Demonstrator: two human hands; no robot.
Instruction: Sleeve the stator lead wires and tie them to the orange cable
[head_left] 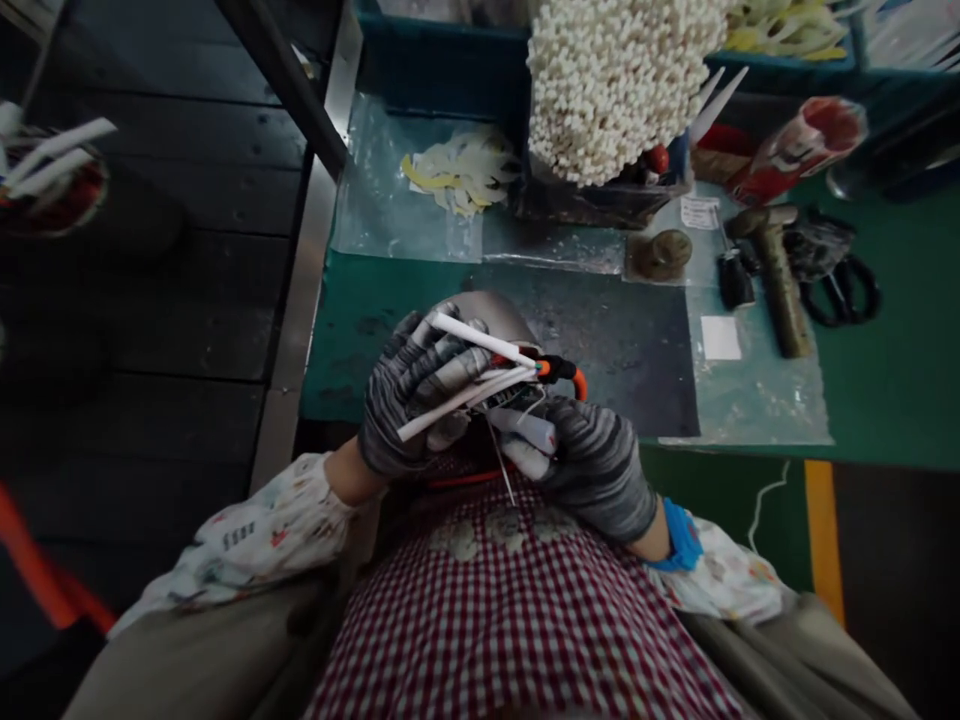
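Both hands wear grey striped gloves and meet at a rounded metal housing (491, 308) in front of my body. My left hand (412, 395) is closed around its left side. White-sleeved wires (450, 400) fan out over those fingers from an orange cable (580, 383) with a black collar (556, 369). My right hand (604, 465) is closed at the housing's near right side, its fingertips pinched together beside a pale, tube-like piece (534, 430). What they grip is unclear. A thin white strand (504, 465) hangs down between the hands. The inside of the housing is mostly hidden.
A dark mat (622, 340) lies on the green table. Behind it are a box of white tubes (622, 90) and pale yellowish strips (469, 170). To the right lie a hammer (780, 280), a black-handled screwdriver (735, 280), scissors (844, 295) and a red can (799, 150).
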